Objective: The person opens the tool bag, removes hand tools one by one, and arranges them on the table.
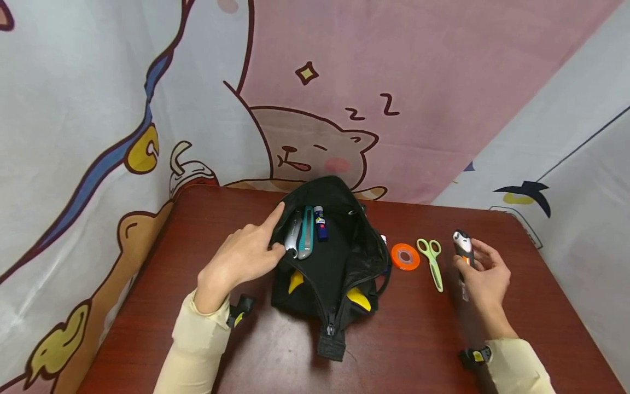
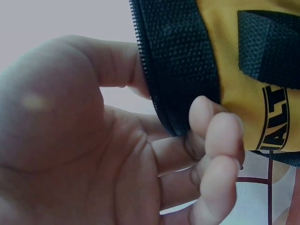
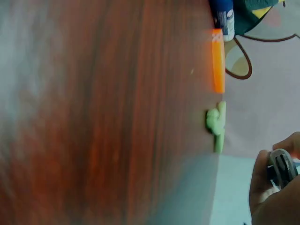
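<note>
A black bag (image 1: 339,257) with yellow patches lies unzipped on the table. My left hand (image 1: 248,254) grips the left side of its opening, index finger stretched along the rim. In the left wrist view, that hand's thumb and fingers are on the zippered edge (image 2: 150,70), beside yellow fabric. Inside the bag lie a teal box cutter (image 1: 306,235), a grey-silver tool (image 1: 293,232) and a blue glue stick (image 1: 320,224). Right of the scissors, my right hand (image 1: 484,276) holds a black-and-silver tool (image 1: 462,243) with an orange mark, between thumb and fingers. The palm hides part of it.
An orange tape roll (image 1: 406,257) and light green scissors (image 1: 431,262) lie between the bag and my right hand. A blue-and-white tube (image 3: 225,18) stands out beside the bag. Printed cloth (image 1: 418,82) hangs behind the reddish-brown table (image 1: 246,350).
</note>
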Available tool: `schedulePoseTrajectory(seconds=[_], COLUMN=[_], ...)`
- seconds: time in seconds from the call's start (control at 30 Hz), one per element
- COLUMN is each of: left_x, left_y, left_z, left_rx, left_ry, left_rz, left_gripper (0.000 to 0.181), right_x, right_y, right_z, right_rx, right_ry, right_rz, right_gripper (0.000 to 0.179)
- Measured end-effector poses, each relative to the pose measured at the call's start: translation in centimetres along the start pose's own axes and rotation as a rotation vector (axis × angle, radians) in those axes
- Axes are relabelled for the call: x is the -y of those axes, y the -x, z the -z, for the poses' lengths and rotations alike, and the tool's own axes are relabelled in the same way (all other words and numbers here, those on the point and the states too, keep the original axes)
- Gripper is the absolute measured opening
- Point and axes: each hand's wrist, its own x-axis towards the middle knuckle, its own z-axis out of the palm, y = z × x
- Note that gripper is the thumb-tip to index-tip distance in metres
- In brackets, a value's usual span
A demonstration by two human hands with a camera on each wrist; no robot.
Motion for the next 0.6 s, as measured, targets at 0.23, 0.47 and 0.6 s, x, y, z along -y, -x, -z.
schedulePoseTrajectory(seconds=[0.23, 0.47, 0.6], left_x=[0.1, 0.0, 0.0], left_y=[-0.1, -0.1, 0.0], left_z=[-0.1, 0.0, 0.0], left_rx=[-0.002, 0.006, 0.004], left_ry=[0.000, 0.012, 0.014], left_rz=[-0.004, -0.002, -0.002], left_gripper=[0.088, 0.088, 0.088], right_x=[-1.2, -1.8, -2.1], right_y=[-1.1, -1.8, -2.1], right_z=[0.1, 0.1, 0.1], right_rx=[0.067, 0.129, 0.149], right_ry=[0.169, 0.271, 0.309], right_rz=[-0.087, -0.103, -0.096], right_gripper=[0.060, 0.060, 0.060])
